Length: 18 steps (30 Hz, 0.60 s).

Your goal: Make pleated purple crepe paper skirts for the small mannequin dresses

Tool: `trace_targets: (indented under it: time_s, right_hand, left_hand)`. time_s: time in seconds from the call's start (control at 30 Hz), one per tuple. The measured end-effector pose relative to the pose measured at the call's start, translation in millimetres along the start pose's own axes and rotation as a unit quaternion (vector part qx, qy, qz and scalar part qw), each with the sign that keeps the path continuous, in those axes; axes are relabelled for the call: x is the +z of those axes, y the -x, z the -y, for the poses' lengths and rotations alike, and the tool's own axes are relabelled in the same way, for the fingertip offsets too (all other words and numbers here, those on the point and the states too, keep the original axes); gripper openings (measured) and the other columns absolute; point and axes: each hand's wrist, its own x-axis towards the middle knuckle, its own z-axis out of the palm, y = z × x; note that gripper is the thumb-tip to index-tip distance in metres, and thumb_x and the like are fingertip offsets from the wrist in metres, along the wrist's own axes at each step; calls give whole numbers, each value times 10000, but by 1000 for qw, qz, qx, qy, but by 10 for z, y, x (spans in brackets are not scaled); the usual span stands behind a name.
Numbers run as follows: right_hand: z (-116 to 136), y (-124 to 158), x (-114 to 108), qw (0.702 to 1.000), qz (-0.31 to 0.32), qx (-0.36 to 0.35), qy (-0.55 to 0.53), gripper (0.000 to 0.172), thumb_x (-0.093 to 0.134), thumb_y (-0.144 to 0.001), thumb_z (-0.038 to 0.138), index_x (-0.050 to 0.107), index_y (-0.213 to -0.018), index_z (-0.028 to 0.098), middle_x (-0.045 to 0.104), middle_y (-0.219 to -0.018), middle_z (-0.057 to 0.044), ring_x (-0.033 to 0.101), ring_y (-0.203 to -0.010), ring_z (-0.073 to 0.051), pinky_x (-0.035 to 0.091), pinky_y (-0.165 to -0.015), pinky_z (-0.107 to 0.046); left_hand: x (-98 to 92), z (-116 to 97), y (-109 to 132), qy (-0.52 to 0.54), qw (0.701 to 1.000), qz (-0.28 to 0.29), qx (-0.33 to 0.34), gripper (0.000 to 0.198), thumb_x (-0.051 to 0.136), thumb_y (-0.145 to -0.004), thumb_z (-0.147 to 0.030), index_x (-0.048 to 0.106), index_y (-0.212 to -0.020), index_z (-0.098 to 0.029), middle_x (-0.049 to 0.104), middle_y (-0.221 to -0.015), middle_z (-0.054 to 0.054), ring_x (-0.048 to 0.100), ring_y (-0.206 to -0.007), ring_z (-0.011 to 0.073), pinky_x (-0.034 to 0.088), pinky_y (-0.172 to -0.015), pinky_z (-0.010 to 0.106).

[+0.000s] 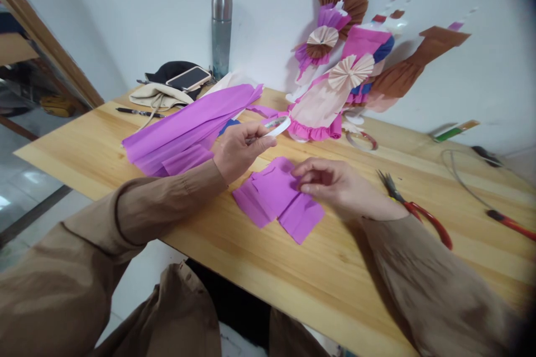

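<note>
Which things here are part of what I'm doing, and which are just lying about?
In hand: tape roll held by left hand; paper pieces pinched by right hand.
Lying about: scissors, flask, phone, pen, doll, crepe sheet.

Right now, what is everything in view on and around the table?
cut paper pieces: few, purple, table centre
tape roll: one, white, left hand
crepe bundle: one, purple, left of centre
paper doll: one, pink-brown-cream, against wall
scissors: one, red-handled, right side
flask: one, grey, by wall
phone: one, dark, back left
pen: one, black, back left
table: one, light wood
left hand: one, holds tape roll
right hand: one, pinches cut paper pieces
</note>
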Motion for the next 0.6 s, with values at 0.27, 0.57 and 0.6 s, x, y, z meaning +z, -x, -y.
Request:
trace_targets:
  time_s: [0.27,0.57,0.6]
  right_hand:
    - [-23,-33,70,966,-61,-115,225,296,674,-849,375,712,-1098,221,733,-942,-69,662,-779,-202,549,-693,-354]
    - [33,-15,1,940,-35,-211,265,131,628,-879,293,660,-764,238,725,-1104,-88,662,-1085,-283,528,-933,-468]
    - [43,3,-48,946,-35,-183,267,131,626,-883,312,662,-781,238,738,-1043,-77,686,-1003,-272,538,-894,-455]
  left_hand:
    - [8,-8,6,-24,1000,3,5,205,643,-819,-291,632,-674,-147,554,-596,-17,427,-556,83,326,-542,247]
    - [9,-22,19,-48,998,-1,26,222,650,-829,-304,635,-664,-157,601,-616,3,483,-595,103,356,-560,247]
    - [9,-22,19,-50,998,-1,25,222,650,-828,-307,636,-666,-157,601,-617,3,484,-596,105,354,-559,248]
